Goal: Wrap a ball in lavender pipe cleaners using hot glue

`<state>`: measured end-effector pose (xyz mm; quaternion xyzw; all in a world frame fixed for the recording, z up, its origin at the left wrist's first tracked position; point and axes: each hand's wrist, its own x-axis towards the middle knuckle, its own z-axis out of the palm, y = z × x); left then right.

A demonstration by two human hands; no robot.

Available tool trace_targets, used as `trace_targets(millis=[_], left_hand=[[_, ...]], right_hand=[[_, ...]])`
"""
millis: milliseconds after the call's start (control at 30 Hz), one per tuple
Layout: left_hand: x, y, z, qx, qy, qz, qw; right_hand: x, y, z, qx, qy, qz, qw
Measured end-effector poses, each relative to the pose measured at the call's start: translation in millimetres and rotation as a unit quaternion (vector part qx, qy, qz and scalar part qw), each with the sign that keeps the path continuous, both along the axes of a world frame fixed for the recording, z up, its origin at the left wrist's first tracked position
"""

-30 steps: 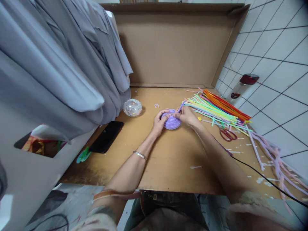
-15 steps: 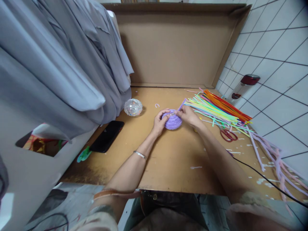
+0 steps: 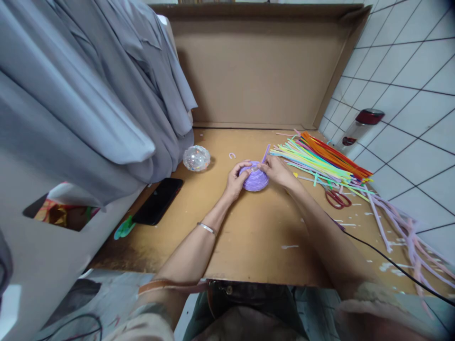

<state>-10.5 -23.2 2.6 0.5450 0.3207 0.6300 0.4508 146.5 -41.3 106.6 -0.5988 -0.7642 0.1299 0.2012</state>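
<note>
At the right hand (image 3: 276, 169), the purple strip (image 3: 266, 153) now stands steeper.

You look out through one head-worn camera, set above the near edge of the table (image 3: 256, 253), facing forward and down along your forearms (image 3: 192, 248). It stands back enough that your left hand (image 3: 235, 181) and right hand (image 3: 277, 171) show small near the middle, with your lap (image 3: 249, 300) below and the cardboard panel (image 3: 256, 71) across the top.

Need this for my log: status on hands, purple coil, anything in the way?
Left hand holding purple coil. Right hand at its right edge, strip jutting up beside fingertips, grip unclear. Scissors apart, off right; nothing blocking.
</note>
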Motion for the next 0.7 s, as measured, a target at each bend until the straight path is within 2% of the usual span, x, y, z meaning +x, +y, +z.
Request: trace_targets(millis=[267,700], left_hand=[[1.3,1.1,-0.4,-0.004,-0.009,-0.005,1.0],[4.2,1.1,0.5,-0.027,-0.05,-0.006,0.998]], right_hand=[[-5.8,-0.4,-3.5,0.017,0.005,-0.032,0.999],[-9.4,-2.6,-3.1,0.028,-0.009,-0.041,0.999]])
